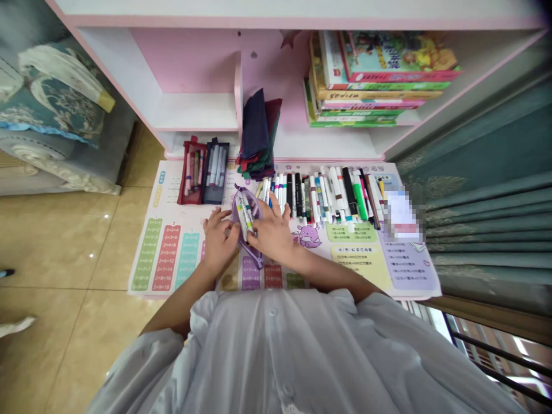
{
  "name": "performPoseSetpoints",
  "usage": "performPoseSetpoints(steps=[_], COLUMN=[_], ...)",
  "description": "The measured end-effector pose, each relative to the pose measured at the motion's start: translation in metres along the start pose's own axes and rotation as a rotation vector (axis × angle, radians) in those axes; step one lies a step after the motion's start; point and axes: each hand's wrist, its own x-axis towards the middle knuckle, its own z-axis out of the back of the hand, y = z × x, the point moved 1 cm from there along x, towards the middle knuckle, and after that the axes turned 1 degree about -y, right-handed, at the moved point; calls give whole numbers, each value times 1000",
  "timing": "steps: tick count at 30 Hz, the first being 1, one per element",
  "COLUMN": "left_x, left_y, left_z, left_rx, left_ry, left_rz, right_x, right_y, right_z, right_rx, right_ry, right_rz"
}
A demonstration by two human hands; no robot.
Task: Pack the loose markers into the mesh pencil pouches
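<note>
Two hands and three pouches holding pens are in view.

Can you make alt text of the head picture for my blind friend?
A left hand and right hand work at an open purple pouch holding markers, on a times-table mat. Beyond lie a row of markers, a red pouch and a dark blue pouch.

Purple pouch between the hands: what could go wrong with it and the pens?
The markers in the open pouch might slip out if it gets tipped. The loose markers lie in a row right by the right hand, so a bump could send some rolling. The fabric pile stands close behind the row's left end, so it might slump onto it.
</note>
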Motion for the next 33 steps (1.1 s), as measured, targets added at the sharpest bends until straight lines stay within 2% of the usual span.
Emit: performPoseSetpoints(steps=[4,8,10,14,17,24,33], left_x=[-1,-1,-1,-1,0,0,0], left_y=[0,-1,-1,-1,0,-1,2], left_z=[0,1,1,0,0,0,0], left_rx=[-10,-14,-16,-22,-22,-25,-13], left_ry=[2,15,20,13,14,19,27], left_rz=[0,9,16,23,23,29,16], right_x=[0,2,3,4,4,9,23], right_y=[-12,-41,-57,-82,-89,-85,-76], right_z=[7,15,17,16,14,13,20], right_rx=[36,-33,-102,-209,-273,-414,-511], right_ry=[-130,-297,-310,-193,-108,-6,185], right_rz=[-25,-154,-222,-326,-366,-391,-417])
